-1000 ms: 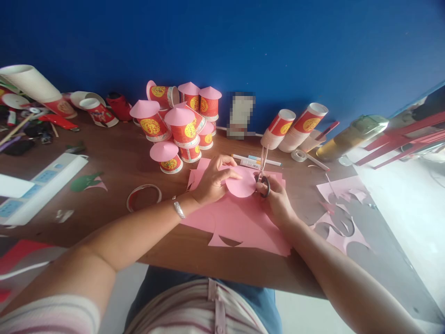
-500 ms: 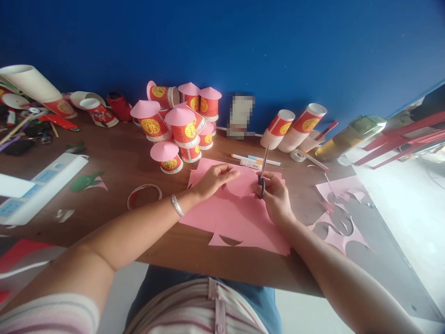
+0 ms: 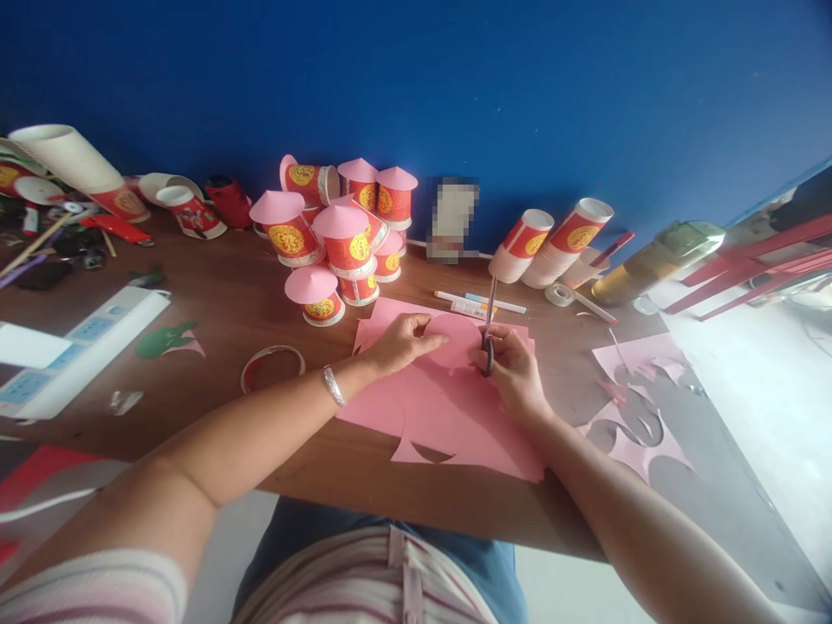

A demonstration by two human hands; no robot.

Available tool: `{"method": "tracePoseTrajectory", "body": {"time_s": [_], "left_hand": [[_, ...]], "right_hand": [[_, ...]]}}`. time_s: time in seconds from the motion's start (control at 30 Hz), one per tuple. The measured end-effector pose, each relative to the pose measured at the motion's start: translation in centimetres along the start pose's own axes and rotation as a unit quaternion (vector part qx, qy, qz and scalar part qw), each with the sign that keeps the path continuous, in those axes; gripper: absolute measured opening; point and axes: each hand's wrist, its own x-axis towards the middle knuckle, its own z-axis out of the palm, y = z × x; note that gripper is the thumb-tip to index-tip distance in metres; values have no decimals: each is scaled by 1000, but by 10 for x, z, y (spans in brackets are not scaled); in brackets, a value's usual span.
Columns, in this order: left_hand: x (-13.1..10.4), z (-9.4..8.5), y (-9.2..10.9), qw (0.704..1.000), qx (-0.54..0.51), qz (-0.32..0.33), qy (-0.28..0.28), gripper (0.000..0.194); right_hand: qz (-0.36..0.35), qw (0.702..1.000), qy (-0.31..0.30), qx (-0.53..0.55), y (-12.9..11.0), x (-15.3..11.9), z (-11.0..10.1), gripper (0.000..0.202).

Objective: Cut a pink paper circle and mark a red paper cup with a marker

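My left hand [image 3: 411, 340] pinches the left edge of a round pink paper disc [image 3: 455, 340] between thumb and fingers. In my right hand [image 3: 513, 364] is a pair of scissors [image 3: 490, 334], blades pointing up and away from me, close against the disc's right edge. The fingers of that hand are wrapped around the dark handles. Beneath both hands lie pink paper sheets [image 3: 448, 425], with a cut-out gap near their front edge. Whether the blades touch the disc I cannot tell.
Several red paper cups with pink cone tops [image 3: 341, 234] stand behind on the left. Stacked cups [image 3: 529, 243], markers [image 3: 477, 302], a tape roll [image 3: 559, 295] and a bottle [image 3: 656, 260] are at the back. Paper scraps [image 3: 640, 433] lie right, a power strip [image 3: 84, 351] left.
The pink disc now faces up more fully between my hands. My left hand has shifted slightly, still at the disc's edge. The scissors stay in my right hand.
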Motion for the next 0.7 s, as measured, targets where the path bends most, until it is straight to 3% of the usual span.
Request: {"method": "tracePoseTrajectory", "body": {"time_s": [0.1, 0.3, 0.37, 0.53, 0.7], "left_hand": [[3, -3, -4, 1000, 2, 6, 2, 37], [10, -11, -13, 995, -29, 4, 94, 44], [12, -14, -16, 994, -25, 7, 108, 47], [15, -18, -21, 993, -24, 19, 115, 48], [15, -18, -21, 994, -24, 24, 99, 48]], "right_hand": [[-8, 1000, -11, 5, 1, 0, -2, 50], [-2, 998, -16, -59, -7, 3, -19, 48], [17, 996, -42, -82, -12, 6, -28, 47], [51, 984, -116, -129, -17, 16, -45, 47], [56, 976, -131, -162, -15, 17, -44, 42]]}}
